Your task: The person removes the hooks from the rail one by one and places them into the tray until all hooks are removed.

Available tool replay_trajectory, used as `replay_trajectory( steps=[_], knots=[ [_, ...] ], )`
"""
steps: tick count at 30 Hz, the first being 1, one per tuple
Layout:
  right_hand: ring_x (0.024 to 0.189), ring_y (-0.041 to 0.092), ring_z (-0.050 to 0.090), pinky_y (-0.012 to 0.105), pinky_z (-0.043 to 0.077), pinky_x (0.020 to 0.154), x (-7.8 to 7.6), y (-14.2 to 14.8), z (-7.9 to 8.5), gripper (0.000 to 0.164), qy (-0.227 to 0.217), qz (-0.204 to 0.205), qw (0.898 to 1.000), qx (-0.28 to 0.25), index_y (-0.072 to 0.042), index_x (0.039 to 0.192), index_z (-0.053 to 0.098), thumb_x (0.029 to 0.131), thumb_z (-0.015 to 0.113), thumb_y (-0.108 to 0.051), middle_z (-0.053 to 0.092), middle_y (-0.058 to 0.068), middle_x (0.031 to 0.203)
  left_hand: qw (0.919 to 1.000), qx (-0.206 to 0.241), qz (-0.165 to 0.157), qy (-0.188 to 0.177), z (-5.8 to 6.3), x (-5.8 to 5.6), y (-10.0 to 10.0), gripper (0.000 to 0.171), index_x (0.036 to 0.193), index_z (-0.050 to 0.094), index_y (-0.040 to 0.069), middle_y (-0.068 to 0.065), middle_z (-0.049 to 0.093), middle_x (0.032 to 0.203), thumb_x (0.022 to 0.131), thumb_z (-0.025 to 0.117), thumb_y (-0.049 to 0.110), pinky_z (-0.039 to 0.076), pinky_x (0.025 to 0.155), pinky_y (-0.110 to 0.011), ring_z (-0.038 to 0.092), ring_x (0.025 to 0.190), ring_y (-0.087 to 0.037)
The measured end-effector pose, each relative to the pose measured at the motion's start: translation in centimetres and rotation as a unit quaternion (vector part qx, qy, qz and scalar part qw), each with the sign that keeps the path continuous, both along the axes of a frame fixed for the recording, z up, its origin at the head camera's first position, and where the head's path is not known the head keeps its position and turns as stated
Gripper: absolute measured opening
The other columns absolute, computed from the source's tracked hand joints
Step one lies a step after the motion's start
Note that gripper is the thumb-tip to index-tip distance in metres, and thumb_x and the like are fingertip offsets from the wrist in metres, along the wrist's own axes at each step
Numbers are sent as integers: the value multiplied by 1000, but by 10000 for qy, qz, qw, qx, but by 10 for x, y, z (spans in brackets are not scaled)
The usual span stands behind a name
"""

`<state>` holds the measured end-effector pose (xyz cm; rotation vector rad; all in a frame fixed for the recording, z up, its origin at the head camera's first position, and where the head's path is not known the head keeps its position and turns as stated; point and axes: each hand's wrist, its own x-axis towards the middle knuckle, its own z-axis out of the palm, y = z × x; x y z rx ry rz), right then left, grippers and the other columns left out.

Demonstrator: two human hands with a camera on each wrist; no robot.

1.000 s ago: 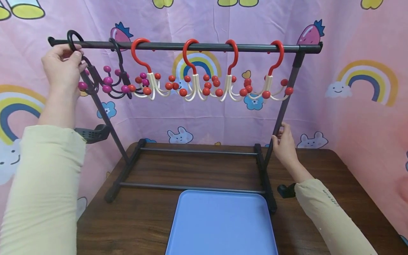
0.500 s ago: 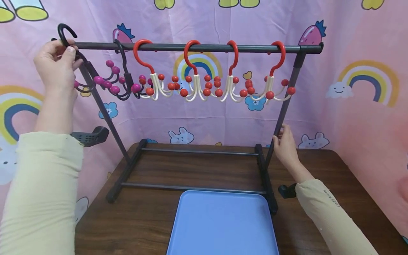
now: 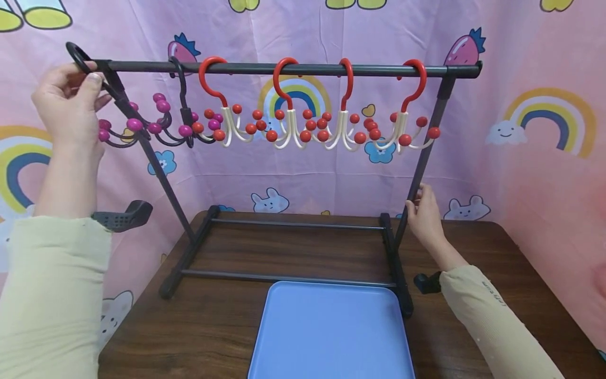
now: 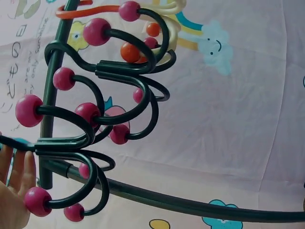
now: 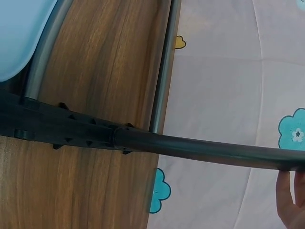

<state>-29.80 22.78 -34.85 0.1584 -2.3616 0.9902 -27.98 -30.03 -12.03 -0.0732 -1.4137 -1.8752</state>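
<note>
My left hand (image 3: pixel 71 105) pinches the neck of a black multi-prong hook hanger (image 4: pixel 66 143) with pink ball tips. Its curved hook stands at the left end of the dark rack's top bar (image 3: pixel 312 69), past the end of the bar. Close to its right, a second black hanger (image 3: pixel 183 95) with pink balls hangs on the bar. Farther along hang several hangers with red hooks, cream prongs and red balls, one of them a red-hooked hanger (image 3: pixel 291 123) near the middle. My right hand (image 3: pixel 426 218) grips the rack's right upright (image 3: pixel 418 163) low down.
A blue tray (image 3: pixel 331 337) lies on the brown wooden table (image 3: pixel 199 326) in front of the rack's base (image 3: pixel 284 276). A patterned pink curtain (image 3: pixel 293 184) stands close behind. Black camera mounts stick out from both wrists.
My left hand has lifted the black hanger's hook off the bar and carried it left, past the bar's end. The right hand keeps its hold on the upright.
</note>
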Motion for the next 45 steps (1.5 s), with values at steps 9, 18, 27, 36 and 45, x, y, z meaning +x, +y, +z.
replay_trajectory(
  steps=[9,18,27,36,45],
  knots=[
    [95,30,51,41,43,80,1,2,-3,34,-90,46,9981,-615,-2,117,37,86,48,-11,50,19,104,9963,-232,831,18,-6,15,2,27,92,63,8,0,51,92,67,70,16,43,70,-15,49,80,-7],
    [96,30,51,42,42,81,2,1,-2,34,-211,82,9962,-841,-3,117,38,85,50,-12,52,18,104,9953,-9,937,-227,-14,33,-12,31,97,60,12,3,48,98,68,69,20,40,71,-13,44,88,-5],
    [96,30,52,40,42,82,1,1,-1,35,-309,126,9959,-845,-6,117,39,85,51,-13,52,18,104,9939,191,977,-479,-28,44,-20,35,98,61,13,4,48,102,65,71,22,41,75,-12,45,88,-4],
    [99,31,51,43,41,82,0,4,2,37,-428,83,9949,-915,-8,119,38,86,50,-17,50,17,106,9951,367,755,-513,-46,50,0,44,98,62,10,1,50,102,58,75,24,42,81,-19,49,87,-8],
    [99,30,50,42,41,84,2,5,-5,37,-396,37,9956,-850,-10,120,37,86,49,-17,50,17,107,9982,571,126,-163,-71,53,22,41,93,63,1,-7,52,97,57,77,13,48,71,-20,52,81,-14]
  ],
)
